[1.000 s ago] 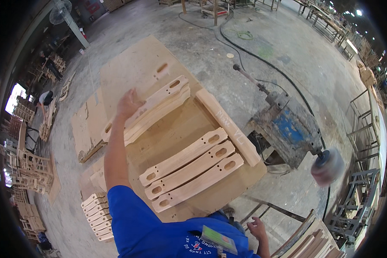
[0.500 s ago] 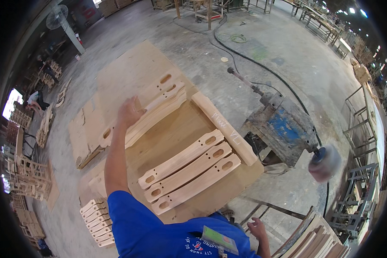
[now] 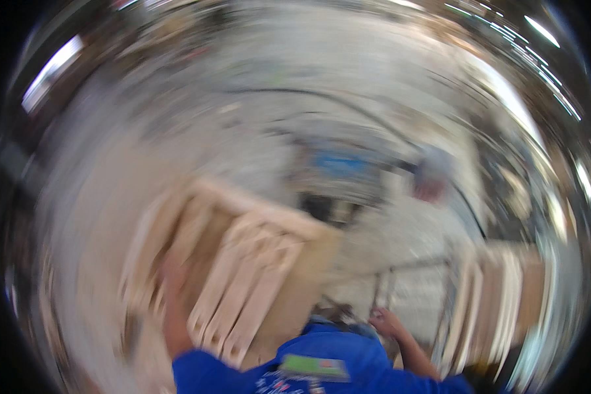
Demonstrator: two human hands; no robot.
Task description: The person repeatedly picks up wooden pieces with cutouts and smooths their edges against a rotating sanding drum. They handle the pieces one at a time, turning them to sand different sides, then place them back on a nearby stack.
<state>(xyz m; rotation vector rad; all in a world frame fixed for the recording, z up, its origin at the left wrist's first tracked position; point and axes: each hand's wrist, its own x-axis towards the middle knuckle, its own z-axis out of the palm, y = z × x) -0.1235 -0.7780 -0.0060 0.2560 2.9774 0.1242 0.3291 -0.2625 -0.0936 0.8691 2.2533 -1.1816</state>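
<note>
Motion smears the whole view. My left hand (image 3: 173, 269) reaches over the left part of the work table (image 3: 308, 282), at a group of curved wooden slats (image 3: 189, 226). Blur hides its fingers and whether it grips a slat. To its right, three pale wooden slats (image 3: 253, 282) with slotted ends lie side by side on the table. My right hand (image 3: 386, 322) is low, off the table's right side, apart from the slats. Its fingers look bent, but they are too blurred to read, and nothing shows in them.
A thick wooden strip (image 3: 269, 207) lines the table's far edge. Beyond stands a grey and blue machine (image 3: 341, 164) with a reddish drum (image 3: 433, 177) on its right. A black hose (image 3: 354, 108) runs over the floor. Upright wooden pieces (image 3: 499, 295) stand stacked at the right.
The view has swung right, so table and machine appear farther left. My left hand is still by the left slats. The three slats lie as before, and my right hand remains low beside the table.
</note>
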